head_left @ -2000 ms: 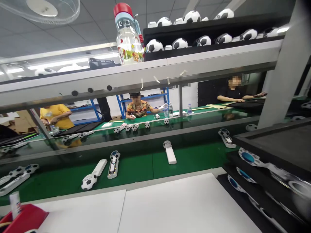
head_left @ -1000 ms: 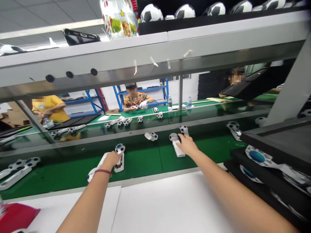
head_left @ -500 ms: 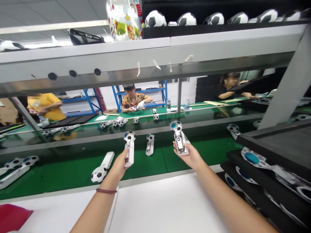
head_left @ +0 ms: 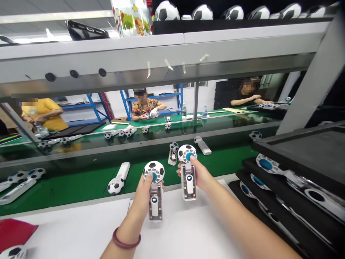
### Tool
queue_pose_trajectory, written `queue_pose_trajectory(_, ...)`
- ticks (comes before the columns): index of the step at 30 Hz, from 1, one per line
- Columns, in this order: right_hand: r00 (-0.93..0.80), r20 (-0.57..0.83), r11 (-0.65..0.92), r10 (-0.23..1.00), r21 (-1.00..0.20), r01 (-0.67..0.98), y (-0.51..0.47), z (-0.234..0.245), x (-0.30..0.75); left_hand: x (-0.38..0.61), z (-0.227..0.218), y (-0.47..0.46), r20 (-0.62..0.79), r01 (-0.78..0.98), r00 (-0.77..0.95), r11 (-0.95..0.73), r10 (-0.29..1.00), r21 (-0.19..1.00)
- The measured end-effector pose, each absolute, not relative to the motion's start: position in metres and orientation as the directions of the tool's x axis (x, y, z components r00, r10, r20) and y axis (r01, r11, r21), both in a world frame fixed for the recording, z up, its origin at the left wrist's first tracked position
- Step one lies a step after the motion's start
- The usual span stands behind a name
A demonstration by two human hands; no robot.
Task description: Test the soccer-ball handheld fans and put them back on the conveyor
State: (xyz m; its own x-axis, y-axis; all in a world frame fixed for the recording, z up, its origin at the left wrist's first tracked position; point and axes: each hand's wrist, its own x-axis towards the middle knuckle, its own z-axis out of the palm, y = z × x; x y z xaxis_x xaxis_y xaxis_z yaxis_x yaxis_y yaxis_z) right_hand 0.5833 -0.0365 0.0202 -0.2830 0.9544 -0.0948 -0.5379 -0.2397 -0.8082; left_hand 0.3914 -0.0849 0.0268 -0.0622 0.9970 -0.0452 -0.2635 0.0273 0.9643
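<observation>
My left hand (head_left: pixel 143 192) is closed around a handheld fan (head_left: pixel 155 205) with a white-and-black football-patterned head and a clear-fronted handle. Its thumb lies on the blue centre of the head, and a small round display is lit on the handle. In my right hand (head_left: pixel 202 175) is a matching handheld fan (head_left: pixel 188 183), its thumb also on the blue centre and its display lit. Both fans are upright, faces toward me, above the white worktop (head_left: pixel 183 233) and the near edge of the green belt (head_left: pixel 88 183). The fingers behind the handles are mostly hidden.
Several similar fans lie on the belt, including a white one (head_left: pixel 118 179) at left and another (head_left: pixel 202 145) beyond my right hand. Black trays (head_left: pixel 296 144) holding fans are stacked at right. A shelf (head_left: pixel 161 50) crosses overhead. Co-workers (head_left: pixel 148 108) sit opposite.
Both hands have drawn back toward me and closer together, each holding its fan. The fans have turned face-on, the thumbs now rest on the blue centres, and both displays show light.
</observation>
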Motion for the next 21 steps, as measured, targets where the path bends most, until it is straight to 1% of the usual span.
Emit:
queue_pose_trajectory(2, -0.269, -0.047, -0.189, 0.962, -0.827, -0.529, -0.042, 0.011, 0.578, 0.393, 0.017, -0.088, 0.014, -0.178, -0.123, -0.036, 0.992, 0.983)
queue_pose_trajectory(4, -0.256, 0.025, -0.115, 0.966, -0.848, -0.517, -0.049, 0.000, 0.573, 0.394, 0.006, -0.091, 0.116, -0.114, -0.165, -0.136, 0.980, 0.984)
queue_pose_trajectory(6, -0.271, 0.069, -0.074, 0.960, -0.872, -0.483, -0.055, -0.014, 0.570, 0.393, -0.009, -0.094, 0.215, -0.067, -0.149, -0.227, 0.965, 0.972)
queue_pose_trajectory(7, -0.292, 0.072, -0.073, 0.954, -0.886, -0.458, -0.058, -0.022, 0.568, 0.392, -0.017, -0.096, 0.227, -0.050, -0.119, -0.234, 0.967, 0.971)
queue_pose_trajectory(8, -0.323, 0.064, -0.088, 0.944, -0.897, -0.434, -0.060, -0.030, 0.567, 0.390, -0.026, -0.098, 0.206, -0.040, -0.080, -0.210, 0.975, 0.977)
queue_pose_trajectory(10, -0.395, 0.032, -0.144, 0.918, -0.902, -0.407, -0.062, -0.044, 0.562, 0.385, -0.044, -0.101, 0.119, -0.058, -0.014, -0.120, 0.993, 0.991)
queue_pose_trajectory(12, -0.438, -0.014, -0.220, 0.899, -0.879, -0.423, -0.062, -0.054, 0.557, 0.379, -0.056, -0.102, 0.031, -0.140, 0.032, -0.027, 0.999, 0.990)
queue_pose_trajectory(15, -0.469, -0.052, -0.302, 0.882, -0.826, -0.477, -0.062, -0.060, 0.552, 0.373, -0.061, -0.102, -0.060, -0.272, 0.130, 0.094, 0.990, 0.958)
queue_pose_trajectory(18, -0.514, -0.032, -0.326, 0.857, -0.806, -0.494, -0.066, -0.059, 0.551, 0.372, -0.055, -0.103, -0.084, -0.315, 0.202, 0.146, 0.976, 0.938)
queue_pose_trajectory(21, -0.545, -0.023, -0.340, 0.838, -0.804, -0.489, -0.069, -0.057, 0.552, 0.375, -0.048, -0.105, -0.086, -0.300, 0.173, 0.136, 0.981, 0.944)
